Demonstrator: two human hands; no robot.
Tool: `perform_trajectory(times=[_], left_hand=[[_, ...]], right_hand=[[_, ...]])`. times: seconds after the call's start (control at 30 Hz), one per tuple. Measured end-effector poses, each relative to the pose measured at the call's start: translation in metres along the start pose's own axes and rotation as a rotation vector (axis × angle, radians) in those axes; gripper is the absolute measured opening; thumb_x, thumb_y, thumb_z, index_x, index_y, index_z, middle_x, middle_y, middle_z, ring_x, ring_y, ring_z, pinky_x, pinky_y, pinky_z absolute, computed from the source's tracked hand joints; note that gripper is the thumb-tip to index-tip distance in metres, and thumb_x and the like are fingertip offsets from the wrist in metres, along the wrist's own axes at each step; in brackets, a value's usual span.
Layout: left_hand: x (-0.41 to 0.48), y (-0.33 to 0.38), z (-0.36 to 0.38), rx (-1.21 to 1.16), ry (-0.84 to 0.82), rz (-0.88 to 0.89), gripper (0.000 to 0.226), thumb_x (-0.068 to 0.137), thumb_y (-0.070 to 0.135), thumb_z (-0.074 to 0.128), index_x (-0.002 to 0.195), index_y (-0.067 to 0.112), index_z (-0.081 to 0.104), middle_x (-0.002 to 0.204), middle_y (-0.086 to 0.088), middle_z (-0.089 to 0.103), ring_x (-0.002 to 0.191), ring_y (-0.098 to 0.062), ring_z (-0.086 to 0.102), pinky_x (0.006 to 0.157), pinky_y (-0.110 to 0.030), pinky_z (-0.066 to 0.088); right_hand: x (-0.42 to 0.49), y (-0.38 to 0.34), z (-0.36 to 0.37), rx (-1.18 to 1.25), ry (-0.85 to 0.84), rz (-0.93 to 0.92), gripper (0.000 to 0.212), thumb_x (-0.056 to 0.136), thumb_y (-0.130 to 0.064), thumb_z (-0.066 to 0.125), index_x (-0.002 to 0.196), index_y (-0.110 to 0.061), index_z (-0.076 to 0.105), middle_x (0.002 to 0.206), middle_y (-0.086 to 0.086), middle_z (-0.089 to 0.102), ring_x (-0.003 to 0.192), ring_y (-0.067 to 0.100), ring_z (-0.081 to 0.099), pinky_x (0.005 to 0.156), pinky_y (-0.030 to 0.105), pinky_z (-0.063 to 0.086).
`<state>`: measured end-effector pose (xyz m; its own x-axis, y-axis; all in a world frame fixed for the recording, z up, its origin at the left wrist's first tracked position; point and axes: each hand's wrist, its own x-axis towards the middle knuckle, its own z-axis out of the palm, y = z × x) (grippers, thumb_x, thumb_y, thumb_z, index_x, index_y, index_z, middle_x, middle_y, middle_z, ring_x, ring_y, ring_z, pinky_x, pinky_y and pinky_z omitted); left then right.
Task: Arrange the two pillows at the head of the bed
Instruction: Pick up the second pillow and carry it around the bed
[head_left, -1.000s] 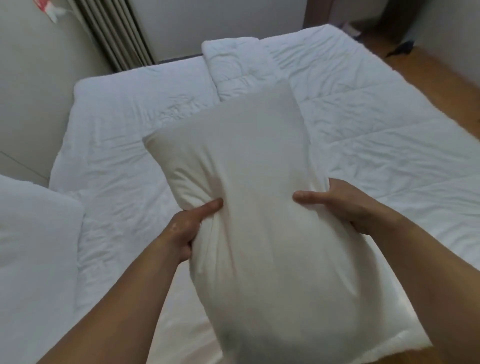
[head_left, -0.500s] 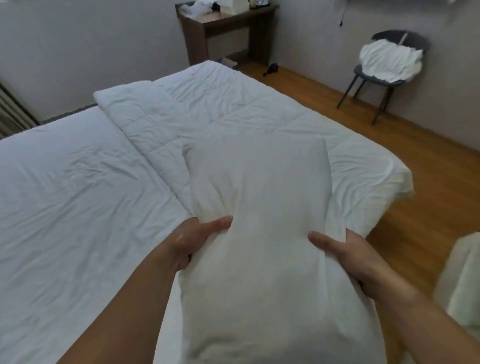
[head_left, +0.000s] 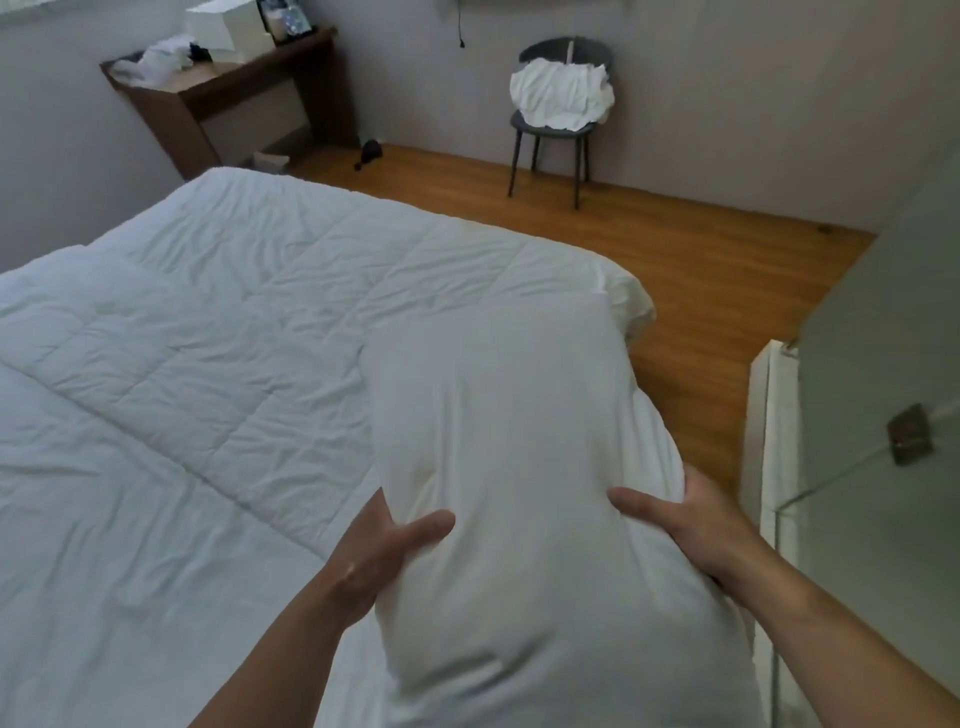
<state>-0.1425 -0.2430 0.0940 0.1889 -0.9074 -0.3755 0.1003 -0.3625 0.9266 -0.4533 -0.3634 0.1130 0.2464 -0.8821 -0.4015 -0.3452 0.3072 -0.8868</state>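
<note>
Left hand (head_left: 376, 553) and right hand (head_left: 693, 525) each have a clenched grip on the pillow's (head_left: 519, 467) opposite sides, above the bed (head_left: 182, 364).

Pillow (head_left: 519, 467) now nearer bed's right edge

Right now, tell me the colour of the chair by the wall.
The chair is dark grey, seen in the head view.

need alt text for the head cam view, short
Two bare hands, left hand and right hand, hold a white pillow upright over a bed with a rumpled white duvet. Beyond: wood floor, dark chair with white cloth.
</note>
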Motion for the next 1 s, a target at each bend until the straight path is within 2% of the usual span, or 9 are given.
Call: perform_trajectory(times=[0.17, 0.3, 0.4, 0.47, 0.57, 0.67, 0.87, 0.93, 1.0], left_hand=[[0.045, 0.008, 0.076, 0.027, 0.031, 0.01, 0.1, 0.051, 0.058, 0.097, 0.141, 0.03, 0.062, 0.13, 0.003, 0.079, 0.119, -0.021, 0.076, 0.109, -0.056, 0.054], [0.087, 0.024, 0.137, 0.019, 0.008, 0.014, 0.097, 0.054, 0.056, 0.095, 0.141, 0.028, 0.062, 0.129, 0.002, 0.079, 0.117, -0.022, 0.077, 0.109, -0.056, 0.055], [0.118, 0.04, 0.176, 0.028, -0.008, 0.022, 0.105, 0.047, 0.065, 0.096, 0.139, 0.027, 0.064, 0.127, 0.0, 0.08, 0.116, -0.024, 0.077, 0.108, -0.057, 0.056], [0.14, 0.051, 0.196, 0.049, -0.029, 0.027, 0.106, 0.047, 0.066, 0.096, 0.139, 0.025, 0.063, 0.127, -0.001, 0.08, 0.116, -0.024, 0.077, 0.108, -0.057, 0.056], [0.175, 0.066, 0.219, 0.105, -0.062, 0.025, 0.09, 0.058, 0.058, 0.094, 0.138, 0.029, 0.064, 0.127, 0.001, 0.08, 0.117, -0.023, 0.077, 0.109, -0.057, 0.054], [0.227, 0.08, 0.243, 0.126, -0.097, 0.018, 0.077, 0.063, 0.051, 0.09, 0.133, 0.031, 0.067, 0.124, 0.003, 0.081, 0.114, -0.022, 0.078, 0.109, -0.056, 0.055], [0.354, 0.125, 0.288, 0.124, -0.222, 0.06, 0.095, 0.058, 0.061, 0.095, 0.142, 0.031, 0.062, 0.133, 0.001, 0.078, 0.122, -0.026, 0.075, 0.11, -0.059, 0.052], [0.398, 0.148, 0.301, 0.146, -0.282, 0.08, 0.094, 0.059, 0.061, 0.096, 0.142, 0.03, 0.063, 0.134, -0.001, 0.077, 0.125, -0.028, 0.073, 0.111, -0.061, 0.051], [0.438, 0.169, 0.313, 0.153, -0.316, 0.092, 0.093, 0.059, 0.059, 0.097, 0.14, 0.027, 0.064, 0.134, -0.003, 0.077, 0.124, -0.029, 0.073, 0.111, -0.062, 0.051]], right_hand=[[0.029, 0.015, -0.078, 0.007, 0.04, -0.019, 0.111, 0.052, -0.063, 0.095, 0.148, -0.024, 0.056, 0.12, -0.01, 0.071, 0.1, 0.005, 0.066, 0.072, 0.021, 0.049], [0.054, 0.01, -0.144, 0.029, 0.068, 0.001, 0.077, 0.072, -0.042, 0.093, 0.14, -0.026, 0.06, 0.112, -0.017, 0.07, 0.095, 0.001, 0.064, 0.072, 0.019, 0.047], [0.071, 0.012, -0.186, 0.029, 0.096, -0.003, 0.082, 0.059, -0.055, 0.091, 0.132, -0.032, 0.061, 0.109, -0.019, 0.071, 0.096, 0.001, 0.066, 0.076, 0.022, 0.051], [0.085, 0.016, -0.21, 0.023, 0.138, 0.007, 0.102, 0.044, -0.074, 0.093, 0.133, -0.032, 0.064, 0.113, -0.017, 0.075, 0.102, 0.008, 0.071, 0.09, 0.035, 0.058], [0.107, 0.016, -0.238, 0.021, 0.191, 0.023, 0.12, 0.027, -0.089, 0.086, 0.133, -0.035, 0.066, 0.115, -0.015, 0.078, 0.108, 0.015, 0.074, 0.104, 0.047, 0.057], [0.141, 0.014, -0.267, 0.052, 0.23, 0.046, 0.11, 0.027, -0.088, 0.087, 0.123, -0.037, 0.071, 0.108, -0.015, 0.083, 0.106, 0.015, 0.077, 0.102, 0.046, 0.059], [0.226, -0.014, -0.317, 0.113, 0.356, 0.061, 0.084, 0.053, -0.061, 0.099, 0.124, -0.027, 0.071, 0.103, -0.017, 0.08, 0.096, 0.004, 0.073, 0.076, 0.025, 0.053], [0.255, -0.029, -0.332, 0.13, 0.395, 0.043, 0.083, 0.049, -0.064, 0.099, 0.12, -0.029, 0.072, 0.098, -0.017, 0.082, 0.089, 0.0, 0.076, 0.075, 0.025, 0.053], [0.285, -0.044, -0.345, 0.147, 0.431, 0.015, 0.083, 0.044, -0.065, 0.099, 0.116, -0.034, 0.071, 0.092, -0.03, 0.08, 0.081, -0.012, 0.074, 0.076, 0.023, 0.052]])
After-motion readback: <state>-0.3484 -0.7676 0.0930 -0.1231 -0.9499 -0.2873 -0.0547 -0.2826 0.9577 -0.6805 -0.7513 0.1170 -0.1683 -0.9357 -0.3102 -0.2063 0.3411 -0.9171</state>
